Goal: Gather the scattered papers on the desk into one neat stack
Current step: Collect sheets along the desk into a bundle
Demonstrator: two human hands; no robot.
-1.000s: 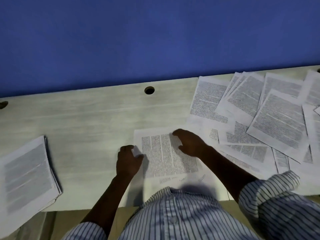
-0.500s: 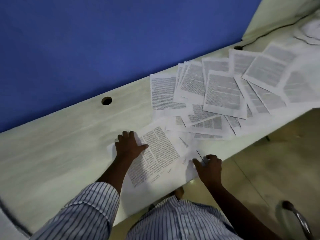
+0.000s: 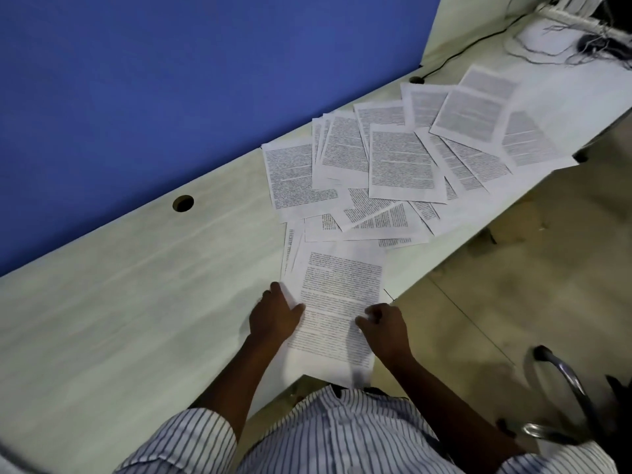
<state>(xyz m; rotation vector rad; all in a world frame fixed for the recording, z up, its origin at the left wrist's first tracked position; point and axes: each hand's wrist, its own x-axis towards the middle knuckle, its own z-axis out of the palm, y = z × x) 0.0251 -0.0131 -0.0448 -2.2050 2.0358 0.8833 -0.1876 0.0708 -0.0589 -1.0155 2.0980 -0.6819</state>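
Observation:
Several printed sheets, the scattered papers [image 3: 403,159], lie overlapping across the right half of the pale desk [image 3: 119,302]. Nearer to me, one printed sheet [image 3: 338,289] sits on top of a few others and juts past the desk's front edge. My left hand [image 3: 275,318] holds its left edge with the thumb on top of the page. The curled fingers of my right hand [image 3: 384,328] pinch its right edge.
A blue partition [image 3: 171,80] runs along the desk's back edge. Two round cable holes [image 3: 183,203] [image 3: 415,79] are cut in the desk, the far one with a black cable through it. Tangled wires [image 3: 581,46] lie far right. A chair's metal armrest [image 3: 561,381] stands over the floor at right.
The view has swung right, so the stack at the far left is out of sight. My right hand went from the sheet's top to its right edge, and the sheet turned and slid toward me.

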